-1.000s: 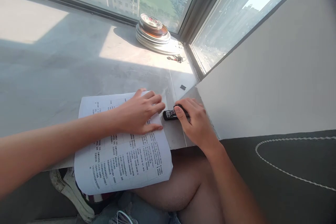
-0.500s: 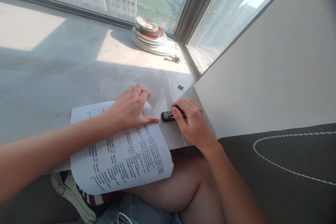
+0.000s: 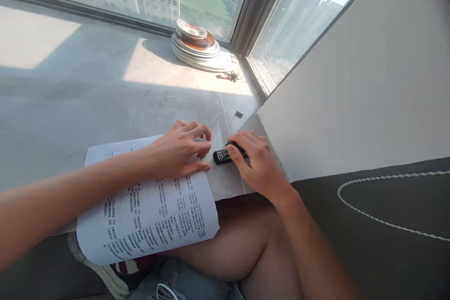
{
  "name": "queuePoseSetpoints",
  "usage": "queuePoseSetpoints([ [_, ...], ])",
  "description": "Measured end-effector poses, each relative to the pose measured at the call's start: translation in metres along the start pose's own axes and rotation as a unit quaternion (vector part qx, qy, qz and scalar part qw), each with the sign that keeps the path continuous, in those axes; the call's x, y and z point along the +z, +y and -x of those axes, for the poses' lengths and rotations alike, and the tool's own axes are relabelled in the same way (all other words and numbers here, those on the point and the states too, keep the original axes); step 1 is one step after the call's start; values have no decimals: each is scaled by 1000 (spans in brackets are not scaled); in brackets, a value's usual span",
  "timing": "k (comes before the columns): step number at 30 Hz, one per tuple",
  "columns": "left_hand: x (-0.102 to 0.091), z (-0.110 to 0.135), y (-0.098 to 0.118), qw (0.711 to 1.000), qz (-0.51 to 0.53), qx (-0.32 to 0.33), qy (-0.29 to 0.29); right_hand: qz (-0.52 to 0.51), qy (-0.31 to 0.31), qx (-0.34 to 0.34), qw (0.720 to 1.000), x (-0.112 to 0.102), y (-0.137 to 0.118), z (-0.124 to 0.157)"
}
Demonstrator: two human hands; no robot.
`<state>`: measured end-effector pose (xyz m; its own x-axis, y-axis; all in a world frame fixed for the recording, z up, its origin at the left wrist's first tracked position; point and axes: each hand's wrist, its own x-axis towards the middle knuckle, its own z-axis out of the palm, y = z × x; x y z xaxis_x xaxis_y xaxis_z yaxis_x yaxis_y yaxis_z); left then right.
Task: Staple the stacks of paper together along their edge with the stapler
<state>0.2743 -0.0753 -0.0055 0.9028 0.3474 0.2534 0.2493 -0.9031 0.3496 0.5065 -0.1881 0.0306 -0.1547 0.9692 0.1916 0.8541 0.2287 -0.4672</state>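
Observation:
A printed sheet of paper (image 3: 154,218) lies over the front edge of the sill, its lower part sticking out above the legs. Over its upper right edge rests my left hand (image 3: 191,147), fingers bent and thumb held apart, with nothing visibly gripped between them. My right hand (image 3: 256,154) is wrapped round a black stapler (image 3: 221,156) on the sill; its rear end is hidden under the palm. The stapler's front end points left, toward the left hand, a small gap away. Small dark strips that look like staples (image 3: 239,115) lie beyond the stapler.
A stack of plates (image 3: 195,51) stands in the window corner, with keys (image 3: 230,76) in front of it. The white wall (image 3: 333,89) closes off the right side. The sill (image 3: 70,103) stretches to the left, partly sunlit.
The paper has shifted left, away from the stapler. My left hand has curled its fingers and moved slightly to the right along the paper's edge. My right hand stays on the stapler.

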Motion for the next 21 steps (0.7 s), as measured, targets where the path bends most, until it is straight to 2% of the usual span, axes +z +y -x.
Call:
queuePoseSetpoints([
  [8,-4,0,3,996,-28,84,-28,-2,2,-5,1000,-1,1,1],
  [21,-10,-4,0,995,-46,91,-19,-1,1,-2,1000,1,-4,1],
])
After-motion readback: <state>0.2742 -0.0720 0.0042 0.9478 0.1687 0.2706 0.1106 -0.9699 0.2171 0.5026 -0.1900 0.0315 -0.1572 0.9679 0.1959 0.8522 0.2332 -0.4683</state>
